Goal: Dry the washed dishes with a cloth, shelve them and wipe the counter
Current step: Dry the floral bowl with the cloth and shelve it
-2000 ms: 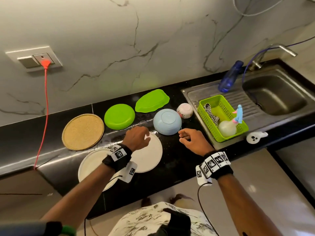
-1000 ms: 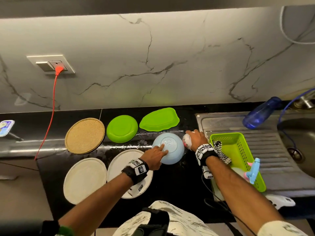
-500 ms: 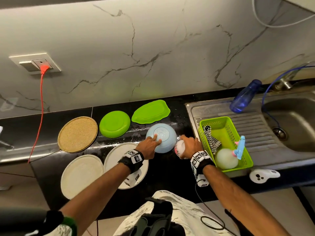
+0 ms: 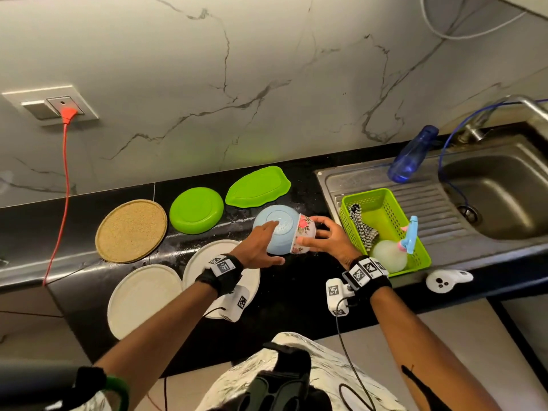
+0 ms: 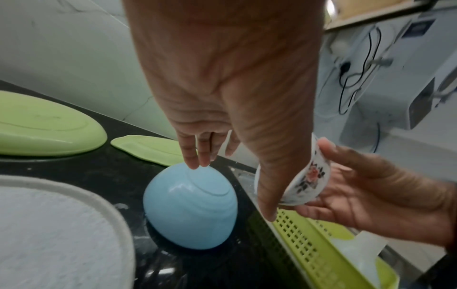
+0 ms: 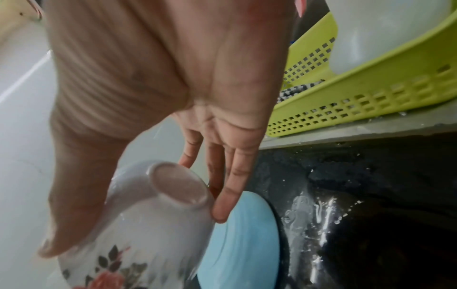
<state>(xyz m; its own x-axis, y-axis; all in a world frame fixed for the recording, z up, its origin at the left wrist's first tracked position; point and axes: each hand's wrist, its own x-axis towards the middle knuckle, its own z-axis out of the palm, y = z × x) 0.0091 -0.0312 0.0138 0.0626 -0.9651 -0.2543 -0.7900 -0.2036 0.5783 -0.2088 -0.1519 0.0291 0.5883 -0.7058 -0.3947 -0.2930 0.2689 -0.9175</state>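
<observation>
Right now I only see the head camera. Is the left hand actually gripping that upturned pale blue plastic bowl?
Observer: No. The left wrist view shows the left hand with only its fingertips on top of the pale blue plastic bowl. The thumb hangs beside it.
Operator: And the little flowered one?
Observer: The right hand holds the white floral ceramic bowl tipped over. The right wrist view shows its plain foot ring facing the wrist.
Operator: Is it dry?
Observer: Probably not. That view shows wet glints on the foot ring and water beading on the black counter beside it.
</observation>
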